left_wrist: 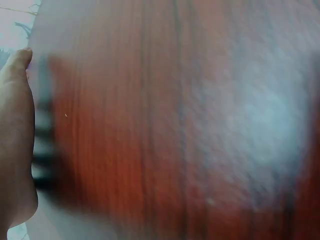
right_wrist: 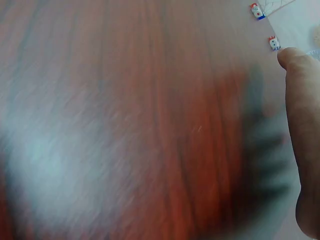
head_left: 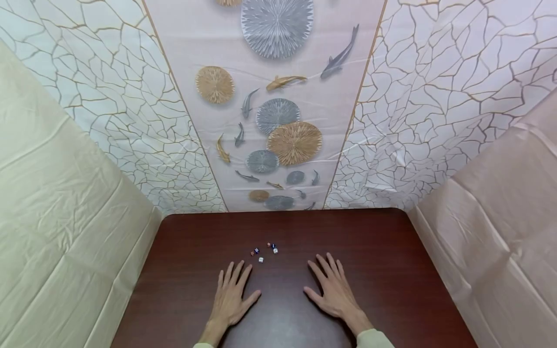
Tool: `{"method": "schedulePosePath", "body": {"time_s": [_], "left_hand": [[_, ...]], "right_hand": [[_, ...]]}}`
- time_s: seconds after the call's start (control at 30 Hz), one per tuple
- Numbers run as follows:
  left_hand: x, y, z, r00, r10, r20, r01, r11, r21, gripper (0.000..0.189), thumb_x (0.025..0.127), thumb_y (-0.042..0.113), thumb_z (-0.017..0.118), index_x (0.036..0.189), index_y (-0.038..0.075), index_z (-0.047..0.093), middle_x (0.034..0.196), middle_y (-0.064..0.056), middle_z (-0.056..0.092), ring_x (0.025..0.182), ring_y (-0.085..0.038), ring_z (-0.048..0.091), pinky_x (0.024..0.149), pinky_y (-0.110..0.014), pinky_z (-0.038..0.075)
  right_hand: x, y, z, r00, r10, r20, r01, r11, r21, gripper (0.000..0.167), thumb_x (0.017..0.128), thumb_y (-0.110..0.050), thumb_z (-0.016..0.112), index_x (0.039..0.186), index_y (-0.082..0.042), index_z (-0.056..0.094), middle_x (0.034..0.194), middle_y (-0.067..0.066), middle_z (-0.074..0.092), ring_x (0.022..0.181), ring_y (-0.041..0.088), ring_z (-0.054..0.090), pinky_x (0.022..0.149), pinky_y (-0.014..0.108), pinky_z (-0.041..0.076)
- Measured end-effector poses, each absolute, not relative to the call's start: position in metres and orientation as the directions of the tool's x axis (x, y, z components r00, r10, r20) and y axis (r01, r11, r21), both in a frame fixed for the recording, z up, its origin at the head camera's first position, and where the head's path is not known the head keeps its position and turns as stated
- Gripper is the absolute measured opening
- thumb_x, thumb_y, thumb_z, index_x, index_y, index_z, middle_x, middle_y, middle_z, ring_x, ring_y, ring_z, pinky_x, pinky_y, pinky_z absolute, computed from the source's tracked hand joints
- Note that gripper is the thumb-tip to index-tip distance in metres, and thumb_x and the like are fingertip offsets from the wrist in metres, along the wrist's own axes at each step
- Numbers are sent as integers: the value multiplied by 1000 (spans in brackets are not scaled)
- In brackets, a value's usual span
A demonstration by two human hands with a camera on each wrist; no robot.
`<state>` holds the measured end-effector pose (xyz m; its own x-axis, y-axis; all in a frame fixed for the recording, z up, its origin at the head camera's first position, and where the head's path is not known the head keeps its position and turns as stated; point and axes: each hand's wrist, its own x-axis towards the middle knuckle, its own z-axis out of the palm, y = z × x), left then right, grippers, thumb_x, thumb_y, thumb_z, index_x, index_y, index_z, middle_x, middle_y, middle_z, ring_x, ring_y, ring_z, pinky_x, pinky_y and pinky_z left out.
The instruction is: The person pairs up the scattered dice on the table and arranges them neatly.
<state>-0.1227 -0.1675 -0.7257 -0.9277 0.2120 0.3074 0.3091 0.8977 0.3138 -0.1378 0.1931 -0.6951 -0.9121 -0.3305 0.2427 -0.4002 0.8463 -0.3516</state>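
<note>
Right hand [right_wrist: 305, 115] near dice [right_wrist: 274, 44]

One red, white and blue cluster is lying just beyond the thumb [right_wrist: 295, 67] tip, a second cluster [right_wrist: 257, 11] farther out. Dark shadow [right_wrist: 267, 167] is lying beside the hand, over the wooden tabletop [right_wrist: 135, 90]; pale glare [right_wrist: 47, 162] is gleaming well apart from the hand.

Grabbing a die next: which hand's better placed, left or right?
Left, probably: the left hand is open, its index fingertip close to the nearer white die. The right hand, also open, lies farther from it.
</note>
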Motion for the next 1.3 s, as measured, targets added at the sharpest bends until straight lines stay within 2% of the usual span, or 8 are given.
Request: {"method": "schedulePosePath", "body": {"time_s": [0.23,0.57,1.07,1.3], "left_hand": [[-129,-157,-719,-921,193,338,314,882,351,74,102,55,77,163,17,60,169,-16,59,162,-49,47,129,-74,36],[-137,-148,-719,-912,165,376,322,854,408,66,102,46,80,156,12,66,157,-17,68,150,-48,58,122,-74,43],[-150,-139,-719,-863,117,492,317,883,345,55,97,39,87,141,9,75,139,-15,77,135,-42,69,114,-64,53],[-155,-134,-717,-870,88,485,292,884,364,53,96,38,88,138,9,77,135,-14,79,129,-39,72,109,-61,54]], "right_hand": [[-149,176,-686,-918,-353,180,-396,829,-395,74,105,-54,74,166,-18,56,176,18,49,171,51,31,136,74,25],[-163,156,-681,-911,-352,215,-412,806,-426,63,106,-42,78,159,-13,63,168,20,57,165,53,40,132,72,34],[-182,138,-675,-927,-337,166,-374,786,-492,55,108,-35,76,157,-12,64,167,20,58,165,51,41,130,71,38],[-187,133,-674,-919,-331,216,-395,773,-496,49,107,-30,79,149,-8,69,160,22,63,158,52,49,125,70,44]]}}
